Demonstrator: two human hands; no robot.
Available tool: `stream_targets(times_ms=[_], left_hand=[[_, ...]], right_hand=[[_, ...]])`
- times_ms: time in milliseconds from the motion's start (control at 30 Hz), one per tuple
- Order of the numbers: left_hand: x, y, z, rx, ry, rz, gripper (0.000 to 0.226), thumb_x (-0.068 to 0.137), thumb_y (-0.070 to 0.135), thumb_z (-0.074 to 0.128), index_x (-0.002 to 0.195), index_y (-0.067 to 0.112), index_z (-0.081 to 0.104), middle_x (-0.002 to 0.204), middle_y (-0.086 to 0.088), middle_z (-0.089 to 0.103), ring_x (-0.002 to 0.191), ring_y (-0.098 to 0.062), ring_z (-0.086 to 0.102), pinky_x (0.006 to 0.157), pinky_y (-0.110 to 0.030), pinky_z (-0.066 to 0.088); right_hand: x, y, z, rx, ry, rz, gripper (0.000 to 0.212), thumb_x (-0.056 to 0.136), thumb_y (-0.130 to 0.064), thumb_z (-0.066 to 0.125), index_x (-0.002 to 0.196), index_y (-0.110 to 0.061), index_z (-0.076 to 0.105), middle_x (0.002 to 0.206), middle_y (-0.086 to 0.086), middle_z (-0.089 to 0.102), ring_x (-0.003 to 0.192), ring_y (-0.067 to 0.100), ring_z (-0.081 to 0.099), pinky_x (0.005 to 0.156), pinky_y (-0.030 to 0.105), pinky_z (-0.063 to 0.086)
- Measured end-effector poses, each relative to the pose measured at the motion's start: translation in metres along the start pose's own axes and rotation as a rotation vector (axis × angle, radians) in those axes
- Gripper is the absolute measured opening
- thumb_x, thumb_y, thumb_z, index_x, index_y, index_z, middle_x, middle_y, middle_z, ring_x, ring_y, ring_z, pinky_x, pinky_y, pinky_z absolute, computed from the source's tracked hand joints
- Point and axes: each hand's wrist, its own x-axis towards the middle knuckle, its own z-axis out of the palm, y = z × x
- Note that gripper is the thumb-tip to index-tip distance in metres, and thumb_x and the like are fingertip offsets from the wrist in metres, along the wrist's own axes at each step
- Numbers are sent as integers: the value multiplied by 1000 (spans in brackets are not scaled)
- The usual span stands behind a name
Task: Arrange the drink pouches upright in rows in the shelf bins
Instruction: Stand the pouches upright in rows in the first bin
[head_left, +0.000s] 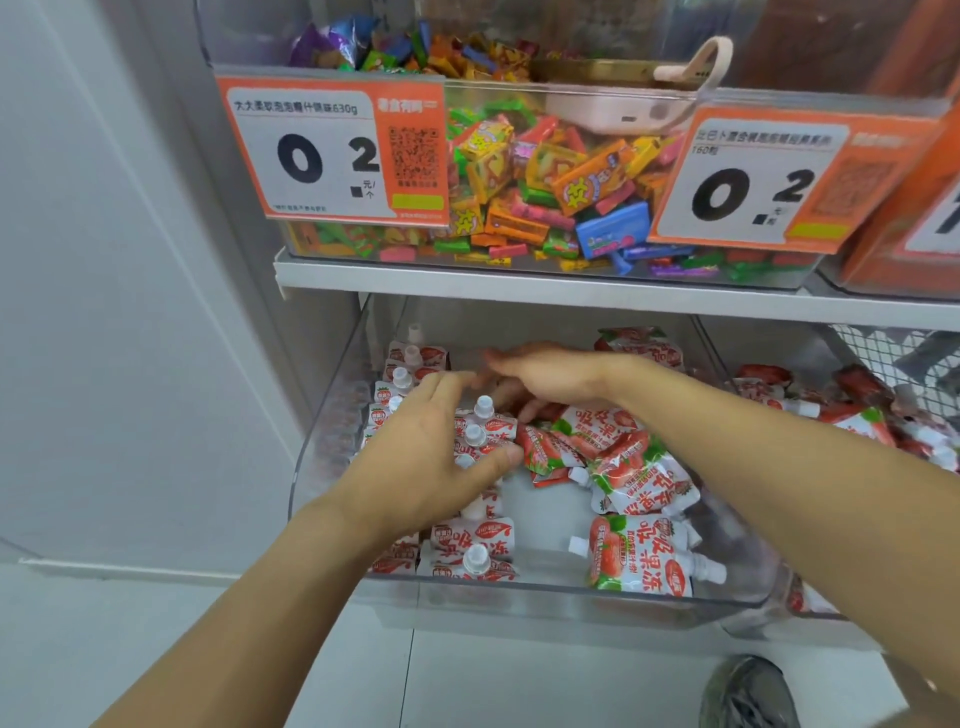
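We had both hands down in the clear plastic bin on the lower shelf. Our left hand lay spread over the upright pouches at the left side, fingers nearly straight and thumb out toward the loose ones, gripping nothing that we could see. Our right hand reached in behind it, palm down and fingers extended; its fingertips were blurred, so we could not tell whether they pinched a pouch.

The step, as we judged it, was to firm up the standing rows and feed them from the loose pouches lying flat and crossed on the right. To do it well we would brace the row with the left hand while the right stood one pouch at a time against it, spout up, faces matching.

The pouches were soft, glossy film, red and white with a strawberry print, each topped by a hard white screw cap. They looked limp and likely to slump unless packed close. The bin's walls were smooth and curved at the front corner.
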Motion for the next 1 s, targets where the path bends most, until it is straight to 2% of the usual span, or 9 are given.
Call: stream_targets(times_ms=[100,167,300,367,567,700,867,933,1000], left_hand=[[14,-1,3,4,-81,-40,70,84,56,61,141,23,37,137,3,51,120,-13,50,93,-18,38],[19,-4,4,46,-136,-73,61,86,54,59,136,23,41,128,0,59,111,-16,57,91,-28,48],[20,-8,5,70,-134,-92,48,89,48,59,127,22,45,115,-2,64,98,-17,61,84,-37,52],[20,-9,6,70,-139,-95,48,89,48,60,126,21,46,114,-3,64,99,-18,61,84,-39,52],[19,-10,6,52,-150,-102,49,89,49,59,126,21,46,112,-2,65,96,-16,63,84,-39,53],[19,-12,8,58,-137,-101,44,89,48,59,123,22,48,106,-2,67,92,-17,64,80,-41,54],[18,-13,8,64,-130,-75,40,92,44,55,124,22,49,107,-1,68,93,-18,63,78,-38,53],[17,-13,7,59,-133,-63,41,92,45,55,125,23,49,107,1,67,92,-16,63,78,-37,53],[17,-14,6,49,-130,-54,41,92,46,55,125,23,49,106,2,67,91,-14,62,79,-36,53]], right_hand=[[7,10,-12,34,271,-97,23,101,-18,53,123,-16,59,116,4,70,102,20,69,74,26,58],[12,16,-25,-206,460,-162,30,95,-16,60,124,-21,59,122,1,66,109,19,65,88,31,55],[15,28,-18,-753,192,-64,67,86,-43,71,144,-28,42,140,1,51,123,24,53,98,32,46],[22,31,-14,-896,272,-99,60,84,-47,72,137,-31,50,131,2,53,116,26,54,91,34,48],[20,24,-20,-659,376,-137,23,93,-42,62,110,-27,61,102,-4,65,89,16,61,71,30,50],[19,4,-10,-492,441,-188,46,102,-53,37,87,-17,61,80,0,61,79,22,61,62,27,39],[21,-5,-2,-267,-22,18,47,102,-47,42,137,-18,54,142,1,53,131,21,49,103,29,32],[23,6,-8,-292,-6,2,23,94,-31,62,111,-16,69,116,2,69,107,18,63,100,33,42],[25,11,-15,-293,187,-82,11,87,-19,69,97,-20,69,88,-4,68,78,9,61,77,27,49]])
